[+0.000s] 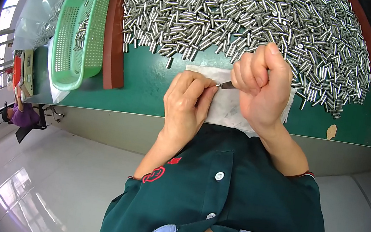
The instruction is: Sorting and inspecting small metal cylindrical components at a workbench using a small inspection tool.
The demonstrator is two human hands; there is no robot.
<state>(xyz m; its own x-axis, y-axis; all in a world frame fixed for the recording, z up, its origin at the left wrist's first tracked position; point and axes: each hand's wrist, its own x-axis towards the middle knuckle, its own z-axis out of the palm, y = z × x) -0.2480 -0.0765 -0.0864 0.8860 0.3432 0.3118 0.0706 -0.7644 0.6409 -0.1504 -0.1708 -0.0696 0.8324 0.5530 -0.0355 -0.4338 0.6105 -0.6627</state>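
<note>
My left hand [185, 99] pinches a small metal pin [218, 85] between thumb and fingertips, with only its end showing. My right hand [265, 84] is closed in a fist, thumb up, around a tool whose short, dark pointed blade [229, 85] sticks out to the left. The blade's tip meets or nearly meets the pin; its handle is hidden in my fist. Beneath both hands lies a white paper sheet [226, 110] at the table's front edge. Just beyond it spreads a large heap of shiny metal pins [246, 20].
Reddish-brown bars [115, 49] flank the heap on the green table [143, 96]. At left stands a light green plastic basket [94, 41] with some pins inside, beside clear bags [44, 6] of parts. A person in purple [24, 114] sits far left. A tan scrap [331, 132] lies at right.
</note>
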